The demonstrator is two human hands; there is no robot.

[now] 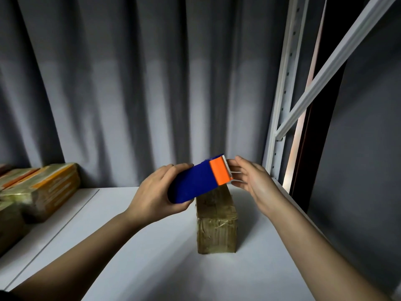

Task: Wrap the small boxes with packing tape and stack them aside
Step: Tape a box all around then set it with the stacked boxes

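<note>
Both bare forearms reach forward. The left hand (pixel 156 192) curls its fingers in a firm grip, while the right hand (pixel 249 177) is extended with fingers nearly straight.

Two bare forearms reach in from the lower corners — the left arm (pixel 91 242) from seven o'clock, the right arm (pixel 321 242) from five o'clock — each uncovered from the picture's edge to the wrist. No sleeve shows along either forearm; only a sliver of dark fabric (pixel 8 296) sits at the far lower-left corner, too little to tell what garment it belongs to. The left hand (pixel 156 190) and right hand (pixel 252 179) wear nothing visible: no gloves, rings, watch or wristband on the surfaces that face the camera. Fingernails on the left hand look short and plain — the dim light hides finer detail.
</note>
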